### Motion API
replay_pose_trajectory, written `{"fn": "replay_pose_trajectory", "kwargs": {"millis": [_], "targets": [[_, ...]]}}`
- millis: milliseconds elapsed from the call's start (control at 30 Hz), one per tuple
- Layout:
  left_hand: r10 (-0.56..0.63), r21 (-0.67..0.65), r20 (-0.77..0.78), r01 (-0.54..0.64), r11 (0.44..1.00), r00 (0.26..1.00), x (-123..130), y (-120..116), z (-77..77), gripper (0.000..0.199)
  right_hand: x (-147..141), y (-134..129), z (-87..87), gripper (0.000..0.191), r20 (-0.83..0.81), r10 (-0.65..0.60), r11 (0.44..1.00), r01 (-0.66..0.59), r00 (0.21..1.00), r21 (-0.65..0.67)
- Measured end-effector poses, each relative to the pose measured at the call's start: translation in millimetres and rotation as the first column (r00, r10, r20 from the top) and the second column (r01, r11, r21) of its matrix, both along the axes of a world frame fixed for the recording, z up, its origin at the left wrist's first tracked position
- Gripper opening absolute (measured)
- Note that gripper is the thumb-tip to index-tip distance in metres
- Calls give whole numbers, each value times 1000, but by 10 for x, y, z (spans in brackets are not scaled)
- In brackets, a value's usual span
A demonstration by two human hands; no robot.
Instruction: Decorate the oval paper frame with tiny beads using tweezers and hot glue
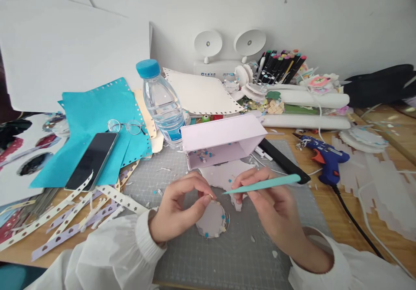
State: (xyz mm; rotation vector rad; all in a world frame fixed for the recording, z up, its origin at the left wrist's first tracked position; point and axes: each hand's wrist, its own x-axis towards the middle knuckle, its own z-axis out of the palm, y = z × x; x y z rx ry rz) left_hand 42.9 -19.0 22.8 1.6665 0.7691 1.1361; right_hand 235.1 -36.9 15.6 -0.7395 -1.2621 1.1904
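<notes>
My left hand (185, 205) pinches a tiny pale piece (210, 196), too small to name, just above the upper rim of a round white disc. That disc (212, 221) lies on the grey cutting mat (260, 255), with small blue and cream bits stuck along its edge. In my right hand (273, 207) is a mint-green pair of tweezers (263, 184), its thin tip pointing left, close to my left fingertips. Behind both hands, a torn white sheet (224, 174) lies in front of an open pale lilac box (224, 131) holding small blue and white bits.
Left are a phone (92, 160), glasses (126, 126), blue paper (87, 108) and punched paper strips (74, 220). A water bottle (164, 103) stands behind the mat. To the right lie a blue glue gun (328, 158) with its cable, and a black bar-shaped object (282, 162).
</notes>
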Motion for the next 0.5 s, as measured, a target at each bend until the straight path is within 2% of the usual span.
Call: {"fn": "replay_pose_trajectory", "kwargs": {"millis": [233, 433, 500], "targets": [[14, 6, -12, -14, 1000, 1000, 12, 7, 12, 10, 16, -7, -18, 12, -28, -47, 985, 42, 998, -165], [13, 16, -22, -13, 1000, 1000, 22, 19, 10, 11, 17, 11, -62, 12, -55, -88, 982, 78, 995, -170], [14, 15, -14, -14, 1000, 1000, 21, 16, 5, 10, 20, 22, -65, 11, -74, -68, 984, 55, 995, -170]]}}
